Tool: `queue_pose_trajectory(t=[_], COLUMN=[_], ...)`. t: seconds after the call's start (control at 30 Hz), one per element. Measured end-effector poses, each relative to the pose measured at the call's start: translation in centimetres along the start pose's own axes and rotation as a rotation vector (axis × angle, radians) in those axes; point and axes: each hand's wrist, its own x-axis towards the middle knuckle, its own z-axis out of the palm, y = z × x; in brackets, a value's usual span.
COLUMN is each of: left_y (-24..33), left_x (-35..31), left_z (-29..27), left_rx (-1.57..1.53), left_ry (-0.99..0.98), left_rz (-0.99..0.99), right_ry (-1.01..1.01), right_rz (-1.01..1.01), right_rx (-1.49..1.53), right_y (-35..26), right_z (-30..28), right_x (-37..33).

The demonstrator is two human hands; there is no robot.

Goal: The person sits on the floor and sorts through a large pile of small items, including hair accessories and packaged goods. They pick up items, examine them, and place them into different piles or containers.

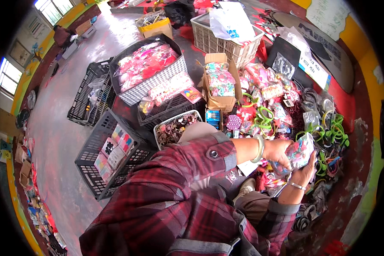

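Observation:
Between my two hands is a clear plastic bag (pixel 300 151) of small colourful items; what they are I cannot make out. My left hand (pixel 277 153), with a pale bangle on the wrist, grips the bag's near left side. Against its right side, my right hand (pixel 304 176) is closed round it, a silver bracelet on that wrist. Under and around the bag spreads a pile of packaged hair accessories. Bright green headbands (pixel 265 115) lie just left of it, and more green bands (pixel 338 132) with dark ones lie to the right.
A cardboard box (pixel 221 102) of packets stands beyond the pile, near a white basket (pixel 157 133) of dark trinkets. Black crates (pixel 91 164) and a large grey basket (pixel 151 87) stand to the left. Farther back is a beige crate (pixel 199 36). Another person (pixel 62 36) crouches far left.

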Motion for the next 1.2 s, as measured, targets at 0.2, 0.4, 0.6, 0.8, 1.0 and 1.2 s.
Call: queue_pose_trajectory(t=[0.2,0.4,0.6,0.8,1.0,1.2], left_y=[0.4,-0.8,1.4,2.0,1.1,2.5], left_x=[-0.9,-0.8,-2.4,-1.8,-0.8,-1.1], left_z=[-1.1,-2.2,-4.2,-5.7,-5.0,-9.3], left_rx=[0.111,0.007,-0.230,-0.511,-0.557,-0.720], left_ry=[-0.025,-0.010,0.006,0.230,0.391,0.605], left_rz=[-0.034,-0.060,-0.129,-0.117,-0.011,0.050], right_ry=[-0.027,-0.020,0.258,0.021,-0.383,-0.716], right_rz=[0.091,0.115,-0.250,-0.866,-0.976,-0.882], right_rx=[0.043,0.036,0.057,-0.698,-1.743,-1.749], right_y=[0.7,1.3,-0.8,0.4,5.8,6.9], right_z=[-0.3,0.2,-0.1,6.0,8.0,7.0], right_x=[0.7,1.5,2.3,-1.3,-4.0,-5.1])
